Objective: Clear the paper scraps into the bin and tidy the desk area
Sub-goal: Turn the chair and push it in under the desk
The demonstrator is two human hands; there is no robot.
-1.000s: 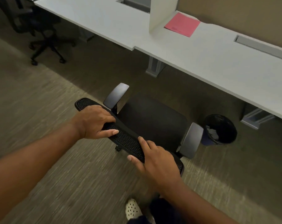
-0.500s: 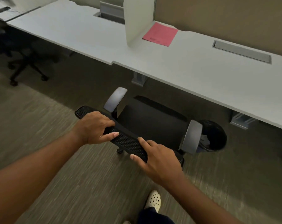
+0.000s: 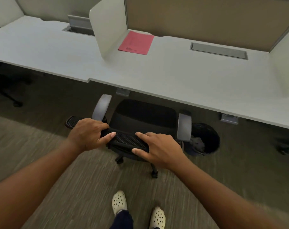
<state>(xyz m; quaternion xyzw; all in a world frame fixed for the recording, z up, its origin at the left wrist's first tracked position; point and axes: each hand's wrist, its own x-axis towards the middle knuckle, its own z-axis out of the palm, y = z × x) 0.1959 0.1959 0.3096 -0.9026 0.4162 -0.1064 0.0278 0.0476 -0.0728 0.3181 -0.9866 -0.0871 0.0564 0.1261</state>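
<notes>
Chair (image 3: 145,116) is standing at the desk's (image 3: 173,76) near edge, seat facing far, backrest running left to right. Left hand (image 3: 89,133) and right hand (image 3: 158,147) are gripping the backrest top, equally near.

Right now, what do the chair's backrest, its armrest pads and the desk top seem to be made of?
Backrest: black mesh, matte, shown by its grid of small holes. Armrest pads: grey, smooth, slightly shiny; plastic or firm foam, I cannot tell. Desk top: probably pale grey laminate, flat, matte, with a thin edge.
</notes>
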